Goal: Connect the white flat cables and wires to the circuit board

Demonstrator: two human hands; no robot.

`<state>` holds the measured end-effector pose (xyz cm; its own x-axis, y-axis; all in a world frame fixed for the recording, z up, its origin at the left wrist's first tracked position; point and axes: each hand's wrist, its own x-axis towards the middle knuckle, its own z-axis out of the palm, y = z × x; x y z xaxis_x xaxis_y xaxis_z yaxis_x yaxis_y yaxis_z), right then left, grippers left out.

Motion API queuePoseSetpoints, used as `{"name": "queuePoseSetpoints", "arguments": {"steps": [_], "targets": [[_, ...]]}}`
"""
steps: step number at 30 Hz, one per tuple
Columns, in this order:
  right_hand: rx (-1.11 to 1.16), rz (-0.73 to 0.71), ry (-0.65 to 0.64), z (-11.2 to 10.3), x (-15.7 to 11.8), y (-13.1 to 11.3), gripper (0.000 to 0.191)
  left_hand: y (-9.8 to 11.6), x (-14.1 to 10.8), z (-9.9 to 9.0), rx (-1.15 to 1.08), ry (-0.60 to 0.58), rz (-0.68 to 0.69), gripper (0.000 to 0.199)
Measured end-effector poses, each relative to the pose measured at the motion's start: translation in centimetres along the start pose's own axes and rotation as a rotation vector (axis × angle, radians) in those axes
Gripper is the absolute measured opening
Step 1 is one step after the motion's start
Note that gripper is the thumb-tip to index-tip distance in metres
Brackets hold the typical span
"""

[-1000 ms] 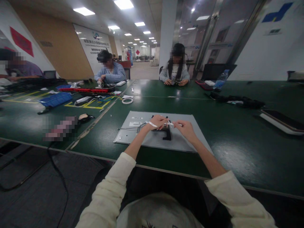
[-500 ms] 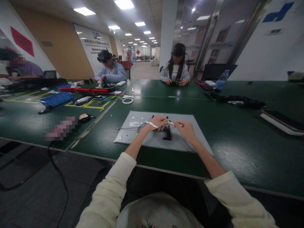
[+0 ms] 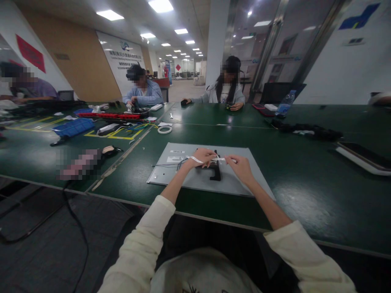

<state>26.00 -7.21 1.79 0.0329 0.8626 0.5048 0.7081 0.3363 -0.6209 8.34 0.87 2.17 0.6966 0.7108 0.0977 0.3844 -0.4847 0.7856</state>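
Observation:
My left hand [image 3: 203, 156] is closed in a pinch on one end of a short white strip [image 3: 220, 159], possibly tape. The other end is pinched between the fingers of my right hand [image 3: 239, 166], so the strip is stretched between both hands. A narrow white band [image 3: 196, 159] lies around my left wrist. Below them is a flat grey panel [image 3: 171, 174] with labels on it, lying on the table. On the panel, partly hidden under my hands, is a black bracket-like part [image 3: 216, 174]. Thin dark cables [image 3: 166, 165] run off to its left.
On the green table [image 3: 311, 171] are a blue tray [image 3: 73, 127], a white tape ring [image 3: 165, 130], a small wrench [image 3: 171, 116], a water bottle [image 3: 286, 104] and a dark-topped white box [image 3: 363, 156]. Co-workers sit along the far side, two of them [image 3: 146, 91] roughly opposite.
My hands keep nearly the same place, with slightly more of the white strip showing between them. The person opposite has stretched one hand out sideways to my left, holding a black object.

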Motion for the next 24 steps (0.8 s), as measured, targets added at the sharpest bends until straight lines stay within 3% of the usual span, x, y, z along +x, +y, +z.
{"name": "queuePoseSetpoints", "arguments": {"steps": [8, 16, 24], "targets": [[-0.171, 0.056, 0.007, 0.2, 0.1, 1.1, 0.042, 0.8, -0.4, -0.4, -0.002, 0.091, 0.040, 0.031], [-0.352, 0.062, -0.173, 0.1, 0.0, 1.2, 0.042, 1.2, -0.3, 0.3, 0.280, 0.104, 0.098, 0.025], [-0.555, 0.022, -0.403, -0.1, -0.3, 0.1, 0.036, 1.6, -1.9, 1.7, 0.608, 0.087, 0.144, 0.026]]}}
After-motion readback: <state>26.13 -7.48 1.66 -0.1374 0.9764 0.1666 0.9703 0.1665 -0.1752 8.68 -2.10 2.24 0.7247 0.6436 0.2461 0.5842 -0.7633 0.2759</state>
